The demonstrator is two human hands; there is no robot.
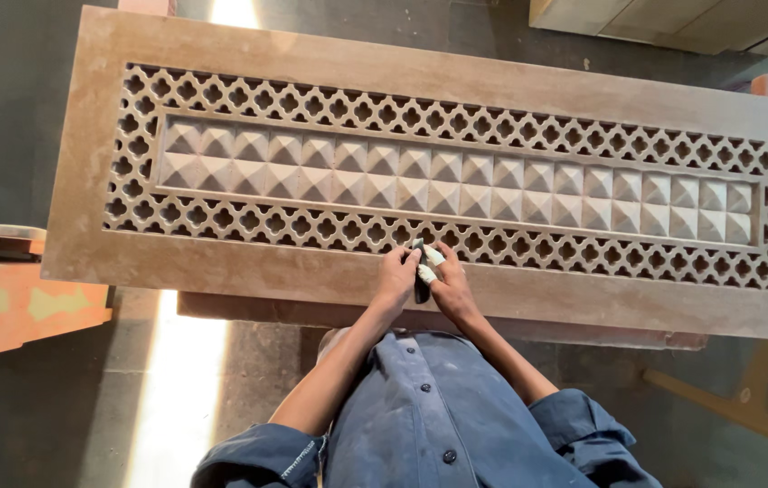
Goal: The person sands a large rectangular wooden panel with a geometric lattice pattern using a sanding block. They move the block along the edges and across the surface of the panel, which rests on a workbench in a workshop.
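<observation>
A long carved wooden panel (311, 63) lies flat before me, with a pierced lattice border around a row of small raised pyramids. My left hand (395, 276) and my right hand (450, 282) meet at the panel's near edge. Together they grip a small dark tool (422, 291) with a pale tip, pressed against the lower lattice row. My right hand's fingers look wrapped in pale tape. Most of the tool is hidden between the hands.
The panel rests on a lower board (248, 310) over a grey floor. An orange wooden piece (13, 303) juts in at the left. Pale boards (673, 20) lie at the top right, and a wooden stick (727, 411) at the lower right.
</observation>
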